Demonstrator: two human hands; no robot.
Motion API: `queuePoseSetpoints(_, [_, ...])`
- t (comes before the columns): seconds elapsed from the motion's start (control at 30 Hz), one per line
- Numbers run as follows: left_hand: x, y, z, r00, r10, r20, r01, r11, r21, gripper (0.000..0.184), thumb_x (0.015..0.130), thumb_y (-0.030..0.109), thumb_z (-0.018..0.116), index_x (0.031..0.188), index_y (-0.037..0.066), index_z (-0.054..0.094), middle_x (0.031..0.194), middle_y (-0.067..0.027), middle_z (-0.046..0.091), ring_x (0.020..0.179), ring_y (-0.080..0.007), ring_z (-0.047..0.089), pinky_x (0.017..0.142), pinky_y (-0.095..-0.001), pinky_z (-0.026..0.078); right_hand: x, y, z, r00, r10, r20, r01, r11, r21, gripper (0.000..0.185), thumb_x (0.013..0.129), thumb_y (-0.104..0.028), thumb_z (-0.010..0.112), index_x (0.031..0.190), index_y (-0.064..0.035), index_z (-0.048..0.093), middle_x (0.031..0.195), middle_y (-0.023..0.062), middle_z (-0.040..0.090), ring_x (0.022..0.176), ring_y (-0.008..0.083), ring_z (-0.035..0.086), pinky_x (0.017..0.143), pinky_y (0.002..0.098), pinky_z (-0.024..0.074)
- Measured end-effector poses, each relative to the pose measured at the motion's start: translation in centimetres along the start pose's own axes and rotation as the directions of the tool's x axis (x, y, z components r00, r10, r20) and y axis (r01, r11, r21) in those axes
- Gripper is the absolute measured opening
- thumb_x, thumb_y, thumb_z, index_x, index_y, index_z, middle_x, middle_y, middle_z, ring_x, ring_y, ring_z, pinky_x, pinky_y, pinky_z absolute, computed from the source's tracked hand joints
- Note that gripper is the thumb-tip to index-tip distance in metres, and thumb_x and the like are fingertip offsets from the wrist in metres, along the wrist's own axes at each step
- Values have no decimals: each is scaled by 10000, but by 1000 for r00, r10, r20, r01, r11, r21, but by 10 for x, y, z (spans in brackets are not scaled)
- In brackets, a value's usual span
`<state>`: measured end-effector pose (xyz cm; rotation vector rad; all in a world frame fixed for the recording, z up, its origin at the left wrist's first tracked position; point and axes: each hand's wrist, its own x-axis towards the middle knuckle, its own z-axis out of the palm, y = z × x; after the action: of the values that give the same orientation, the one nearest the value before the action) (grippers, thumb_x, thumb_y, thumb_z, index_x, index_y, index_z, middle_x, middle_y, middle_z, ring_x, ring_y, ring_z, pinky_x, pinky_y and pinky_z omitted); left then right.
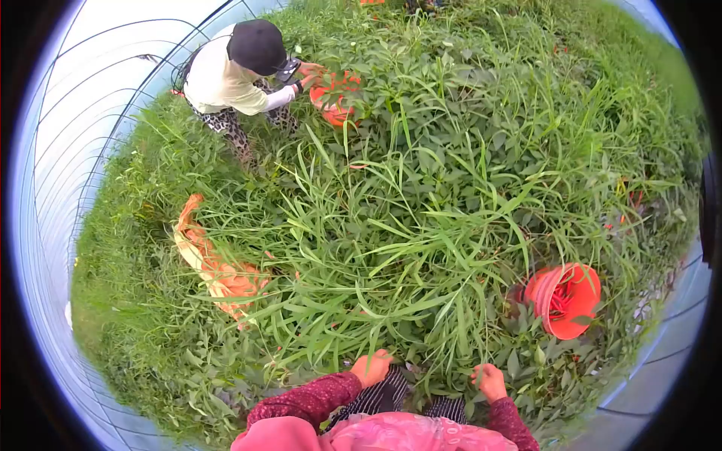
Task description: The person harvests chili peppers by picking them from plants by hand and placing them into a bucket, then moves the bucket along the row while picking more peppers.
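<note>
My left hand, in a dark red patterned sleeve, is at the near edge of the plants with its fingers curled in. Grass blades hang just beyond it. To the right, my right hand is also curled, fingertips drawn together beside green leaves. What either hand holds, if anything, is too small or hidden to make out. An orange-red bucket leans on its side toward me at the right, with long red peppers inside.
An orange and yellowish sack lies on the plants at the left. Farther off, a person in a black cap bends over another red bucket. Tall grass and leafy plants cover the ground; plastic sheeting on hoops forms the left wall.
</note>
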<state>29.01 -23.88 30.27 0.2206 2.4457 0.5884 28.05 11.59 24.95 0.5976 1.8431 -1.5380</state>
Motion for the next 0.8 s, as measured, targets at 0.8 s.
queuePoseSetpoints(0.8, [36,-25,-50,961,275,41,-275,961,-1,172,826,205,510,878,83,618,830,-184,641,761,-383,618,686,-475,489,-174,55,28,867,253,-430,-142,952,273,208,867,-148,541,1033,-32,588,833,52,657,648,112,595,553,250,461])
